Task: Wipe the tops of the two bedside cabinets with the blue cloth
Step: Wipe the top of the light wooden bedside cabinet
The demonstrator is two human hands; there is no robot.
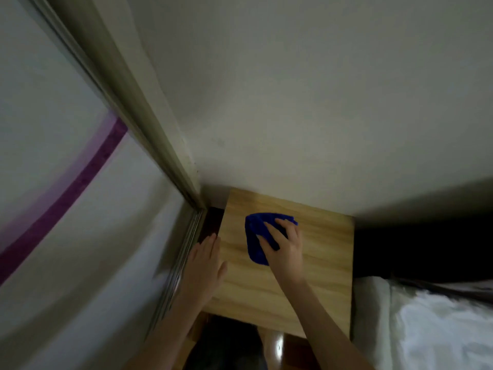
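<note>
A light wooden bedside cabinet top (pixel 320 268) fills the lower middle of the view, set against the wall. A bunched blue cloth (pixel 256 236) lies on its far middle part. My right hand (pixel 285 247) presses flat on the cloth, fingers spread over it and gripping its folds. My left hand (pixel 205 265) rests open on the cabinet's left edge, fingers together and pointing away from me. Only this one cabinet is in view.
A sliding wardrobe door (pixel 66 182) with a purple stripe and metal frame (pixel 176 276) stands close on the left. A white bed (pixel 426 329) borders the cabinet on the right, with a dark headboard (pixel 416 249) behind it. The pale wall (pixel 293 102) rises behind the cabinet.
</note>
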